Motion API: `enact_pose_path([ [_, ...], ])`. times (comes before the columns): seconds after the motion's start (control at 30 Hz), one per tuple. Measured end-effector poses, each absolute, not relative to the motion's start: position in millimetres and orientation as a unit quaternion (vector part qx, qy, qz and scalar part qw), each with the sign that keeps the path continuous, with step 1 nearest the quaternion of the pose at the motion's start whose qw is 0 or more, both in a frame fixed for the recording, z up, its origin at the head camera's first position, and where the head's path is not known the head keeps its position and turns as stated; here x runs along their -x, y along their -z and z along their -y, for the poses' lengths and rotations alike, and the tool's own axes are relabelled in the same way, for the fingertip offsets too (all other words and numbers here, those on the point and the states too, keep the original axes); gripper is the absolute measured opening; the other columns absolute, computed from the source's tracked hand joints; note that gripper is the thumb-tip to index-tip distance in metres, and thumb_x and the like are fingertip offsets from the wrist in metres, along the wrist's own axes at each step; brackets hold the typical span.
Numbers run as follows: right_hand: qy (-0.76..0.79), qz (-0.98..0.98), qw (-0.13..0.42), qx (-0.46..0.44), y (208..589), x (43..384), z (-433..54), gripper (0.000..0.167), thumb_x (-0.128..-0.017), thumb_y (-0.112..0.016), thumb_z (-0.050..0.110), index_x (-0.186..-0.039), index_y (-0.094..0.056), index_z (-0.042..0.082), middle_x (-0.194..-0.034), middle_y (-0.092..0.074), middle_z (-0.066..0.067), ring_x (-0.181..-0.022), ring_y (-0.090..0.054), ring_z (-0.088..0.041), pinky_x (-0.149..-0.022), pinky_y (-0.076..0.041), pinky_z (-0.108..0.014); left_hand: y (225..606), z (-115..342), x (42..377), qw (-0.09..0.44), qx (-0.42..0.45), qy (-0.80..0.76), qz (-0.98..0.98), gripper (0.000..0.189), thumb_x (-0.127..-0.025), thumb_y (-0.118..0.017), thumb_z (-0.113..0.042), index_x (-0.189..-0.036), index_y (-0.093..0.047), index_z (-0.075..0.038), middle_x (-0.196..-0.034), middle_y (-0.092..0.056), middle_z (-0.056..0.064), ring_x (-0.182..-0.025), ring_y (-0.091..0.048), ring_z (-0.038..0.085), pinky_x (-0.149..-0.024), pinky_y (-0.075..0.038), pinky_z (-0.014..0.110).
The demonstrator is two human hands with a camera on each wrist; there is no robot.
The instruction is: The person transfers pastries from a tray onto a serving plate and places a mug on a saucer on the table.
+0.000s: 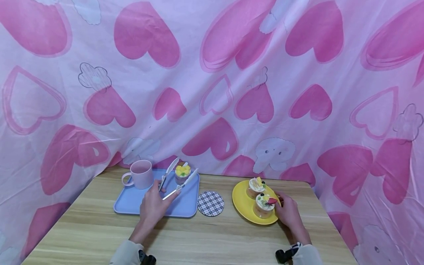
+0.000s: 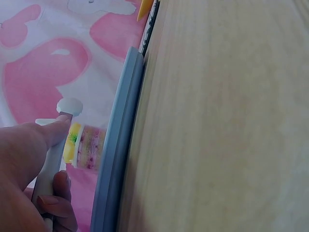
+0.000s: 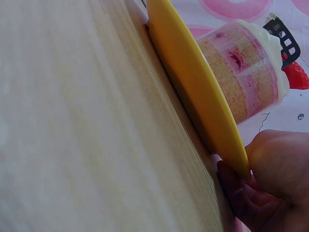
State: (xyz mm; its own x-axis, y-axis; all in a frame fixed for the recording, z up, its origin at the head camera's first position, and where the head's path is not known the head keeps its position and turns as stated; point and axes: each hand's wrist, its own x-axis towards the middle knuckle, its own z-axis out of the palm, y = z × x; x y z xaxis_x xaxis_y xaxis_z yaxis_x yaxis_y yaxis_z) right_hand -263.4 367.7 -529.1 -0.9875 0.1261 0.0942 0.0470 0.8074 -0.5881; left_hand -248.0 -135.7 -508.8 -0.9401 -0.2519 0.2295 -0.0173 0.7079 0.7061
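My left hand (image 1: pixel 153 206) holds white-tipped tongs (image 1: pixel 190 177) above the blue tray (image 1: pixel 129 206). The spread arms of the tongs stand either side of a small dessert cup (image 1: pixel 183 172) with a yellow topping; whether they touch it I cannot tell. In the left wrist view, fingers and thumb wrap the tongs' handle (image 2: pixel 46 179). At the right, my right hand (image 1: pixel 289 211) pinches the rim of a yellow plate (image 1: pixel 239 200), thumb above and fingers underneath. Two cake cups stand on that plate: a rear one (image 1: pixel 255 189) and a strawberry-topped front one (image 1: pixel 263 209).
A pink mug (image 1: pixel 143 176) stands at the tray's back left corner. Between tray and plate lies a round checked coaster (image 1: pixel 211 203). The wooden table (image 1: pixel 205 239) ends at a pink heart-patterned cloth (image 1: pixel 212 110) behind.
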Motion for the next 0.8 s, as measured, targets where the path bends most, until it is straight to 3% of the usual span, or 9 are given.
enact_pose_path([
  [0.27,-0.304,0.949,0.063,0.051,529.8,263.4,-368.0,0.048,-0.105,-0.062,0.005,-0.152,-0.056,-0.001,-0.126,-0.070,-0.026,-0.104,-0.066,-0.031,-0.087,-0.062,-0.047,508.6,136.5,248.8,0.133,-0.080,0.380,0.912,0.075,-0.085,-0.088,-0.060,-0.126,-0.057,-0.005,-0.099,-0.067,0.009,-0.077,-0.061,0.022,-0.060,-0.045,0.031],
  [0.47,-0.301,0.950,0.067,0.047,529.6,262.6,-368.0,0.048,-0.105,-0.063,0.005,-0.152,-0.056,-0.001,-0.125,-0.070,-0.026,-0.103,-0.066,-0.032,-0.086,-0.061,-0.045,509.6,137.1,248.3,0.116,-0.088,0.378,0.914,0.076,-0.086,-0.088,-0.060,-0.128,-0.056,-0.005,-0.101,-0.068,0.010,-0.081,-0.063,0.023,-0.064,-0.049,0.031],
  [0.8,-0.297,0.951,0.073,0.044,529.8,262.8,-366.6,0.048,-0.105,-0.064,0.005,-0.152,-0.057,0.000,-0.128,-0.070,-0.026,-0.107,-0.067,-0.033,-0.093,-0.061,-0.051,511.4,138.8,247.5,0.095,-0.096,0.377,0.916,0.074,-0.086,-0.087,-0.060,-0.125,-0.058,-0.004,-0.100,-0.068,0.010,-0.077,-0.063,0.022,-0.060,-0.046,0.032],
])
